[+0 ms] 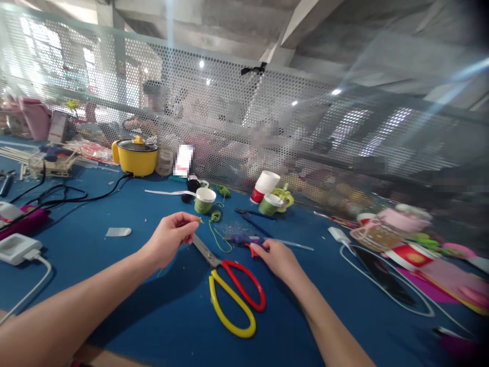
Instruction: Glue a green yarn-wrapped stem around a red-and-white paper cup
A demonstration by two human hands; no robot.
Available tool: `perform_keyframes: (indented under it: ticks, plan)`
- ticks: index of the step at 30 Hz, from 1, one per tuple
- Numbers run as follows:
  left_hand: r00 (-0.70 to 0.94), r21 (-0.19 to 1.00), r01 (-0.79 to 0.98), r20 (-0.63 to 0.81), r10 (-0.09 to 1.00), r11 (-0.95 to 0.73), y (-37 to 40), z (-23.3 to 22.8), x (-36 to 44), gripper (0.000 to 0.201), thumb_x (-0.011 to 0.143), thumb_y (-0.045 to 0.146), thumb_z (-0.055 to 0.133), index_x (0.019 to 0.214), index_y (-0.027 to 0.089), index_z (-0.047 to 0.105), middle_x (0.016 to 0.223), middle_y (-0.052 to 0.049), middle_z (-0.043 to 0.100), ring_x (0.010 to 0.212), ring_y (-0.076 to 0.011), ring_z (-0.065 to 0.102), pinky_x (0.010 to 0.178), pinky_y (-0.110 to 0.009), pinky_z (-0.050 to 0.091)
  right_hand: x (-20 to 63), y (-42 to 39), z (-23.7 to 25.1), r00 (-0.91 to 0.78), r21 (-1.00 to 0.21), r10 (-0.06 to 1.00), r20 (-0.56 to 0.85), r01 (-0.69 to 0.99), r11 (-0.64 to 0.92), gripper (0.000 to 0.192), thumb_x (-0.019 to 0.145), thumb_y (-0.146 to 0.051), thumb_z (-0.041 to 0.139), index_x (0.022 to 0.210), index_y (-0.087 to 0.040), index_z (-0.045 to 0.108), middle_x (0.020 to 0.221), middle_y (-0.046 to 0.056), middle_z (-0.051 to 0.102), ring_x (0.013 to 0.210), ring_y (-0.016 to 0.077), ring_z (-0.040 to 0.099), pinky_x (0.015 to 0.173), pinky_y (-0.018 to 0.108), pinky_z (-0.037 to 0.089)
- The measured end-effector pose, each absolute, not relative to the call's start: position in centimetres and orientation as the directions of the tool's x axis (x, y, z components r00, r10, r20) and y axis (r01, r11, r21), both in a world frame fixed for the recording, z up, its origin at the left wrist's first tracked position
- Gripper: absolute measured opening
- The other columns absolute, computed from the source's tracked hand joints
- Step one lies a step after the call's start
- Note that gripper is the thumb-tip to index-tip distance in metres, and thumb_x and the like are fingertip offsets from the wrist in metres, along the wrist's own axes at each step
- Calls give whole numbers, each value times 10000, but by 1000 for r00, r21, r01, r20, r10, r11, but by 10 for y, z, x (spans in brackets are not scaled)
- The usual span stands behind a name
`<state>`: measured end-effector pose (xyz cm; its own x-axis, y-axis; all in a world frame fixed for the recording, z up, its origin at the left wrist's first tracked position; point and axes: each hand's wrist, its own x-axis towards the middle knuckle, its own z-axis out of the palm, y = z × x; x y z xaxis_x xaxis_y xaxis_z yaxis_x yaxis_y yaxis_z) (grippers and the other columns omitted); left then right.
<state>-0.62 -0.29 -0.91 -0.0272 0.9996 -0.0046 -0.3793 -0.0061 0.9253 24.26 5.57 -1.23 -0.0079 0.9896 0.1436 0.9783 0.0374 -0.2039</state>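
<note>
My left hand [173, 234] is closed in a pinch. A small tip of green yarn [200, 220] pokes out of its fingertips. My right hand [277, 256] is wrapped round a blue hot glue gun [244, 239] with an orange trigger, lying on the table. A clear glue stick juts from its back, and its nozzle points left. Between my hands lie large scissors [214, 262] with one red and one yellow handle loop; the blade tips pass under my left hand. Loose green yarn [216, 216] curls beyond them, beside a small green-wrapped paper cup [205, 200].
Pliers [252, 220] lie behind the glue gun, near a second green cup [270, 204] and a white-and-red paper cup [264, 186]. A yellow electric pot [136, 157] stands back left. Right are a phone [382, 275] and white cable. A perforated screen [229, 112] borders the table.
</note>
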Motion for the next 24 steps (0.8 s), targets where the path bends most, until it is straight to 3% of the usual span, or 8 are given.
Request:
perform_keyframes:
  ticks: [3, 6, 9, 13, 17, 19, 21, 24]
  plan:
    - [-18, 925, -380, -7, 1000, 0, -4, -10, -5, 168, 639, 237, 638, 731, 124, 555, 496, 58, 478, 440, -35, 407, 469, -176, 322, 225, 44, 0, -86, -265, 959, 268, 951, 159, 158, 721, -285, 522, 692, -157, 611, 777, 96, 562, 698, 206, 545, 634, 307, 398]
    - [-12, 926, -377, -11, 1000, 6, -6, -9, -4, 175, 628, 236, 647, 729, 125, 558, 495, 58, 482, 440, -35, 412, 467, -176, 323, 193, 26, 16, -343, -519, 888, 307, 722, 458, 241, 781, -281, 454, 922, -173, 618, 917, 82, 549, 692, 156, 536, 652, 292, 427]
    - [-21, 930, -368, 1, 1000, -8, -7, -7, -3, 183, 618, 240, 655, 728, 121, 570, 506, 51, 494, 447, -37, 419, 467, -176, 325, 163, 11, 30, -472, -664, 833, 289, 528, 530, 290, 752, -233, 503, 1026, -186, 584, 1106, 87, 496, 718, 139, 522, 638, 290, 429]
    - [-30, 937, -347, 14, 999, -24, -6, -6, -4, 176, 618, 239, 655, 719, 120, 573, 520, 47, 503, 447, -37, 417, 464, -178, 325, 155, 0, 45, -589, -816, 800, 116, 402, 415, 139, 745, -259, 543, 818, -175, 626, 856, 44, 582, 606, 103, 487, 556, 258, 402]
    - [-17, 943, -332, 30, 999, -34, -6, -7, -4, 163, 630, 233, 648, 723, 123, 572, 492, 53, 483, 449, -39, 414, 462, -174, 318, 168, 3, 51, -333, -963, 918, 218, 79, 257, 191, 733, -361, 578, 688, -181, 537, 583, -40, 499, 440, 48, 370, 403, 194, 284]
    - [-8, 942, -333, 26, 1000, -27, -7, -7, -4, 160, 633, 235, 647, 719, 124, 570, 494, 53, 483, 450, -39, 412, 462, -173, 318, 171, 7, 46, -224, -981, 957, 186, 3, 192, 304, 730, -401, 572, 567, -169, 464, 476, -64, 407, 397, 40, 320, 369, 185, 234]
    - [3, 943, -332, 14, 1000, -13, -9, -7, -2, 161, 636, 238, 646, 721, 127, 568, 493, 53, 481, 450, -41, 413, 463, -175, 321, 169, 10, 36, -179, -990, 974, 136, -2, 138, 307, 724, -402, 580, 561, -163, 480, 467, -61, 404, 409, 44, 336, 376, 182, 253]
    - [22, 946, -323, 9, 1000, -1, -10, -8, 0, 164, 637, 243, 644, 727, 128, 570, 496, 52, 481, 456, -46, 421, 467, -179, 328, 164, 9, 20, -161, -993, 981, 107, -58, 99, 211, 680, -318, 644, 842, -193, 591, 740, -2, 566, 585, 83, 466, 473, 199, 372]
